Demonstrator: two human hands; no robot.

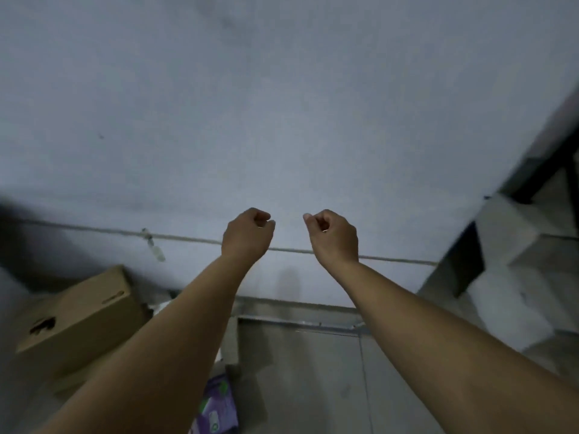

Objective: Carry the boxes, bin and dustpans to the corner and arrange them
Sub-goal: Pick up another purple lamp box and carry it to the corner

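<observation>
Both my arms reach forward toward a grey wall. My left hand (pixel 247 234) and my right hand (pixel 333 234) are held up side by side, fingers curled into loose fists, and neither holds anything I can see. A brown cardboard box (pixel 78 321) with a slot handle sits low at the left, tilted on top of another box edge. A purple printed box or pack (pixel 216 402) lies on the floor below my left forearm, partly hidden by it. No bin or dustpan is in view.
A thin cable (pixel 188 238) runs across the grey wall (pixel 282 104) behind my hands. Concrete stair steps (pixel 507 242) rise at the right. A grey concrete floor (pixel 313 371) with a seam lies between my arms.
</observation>
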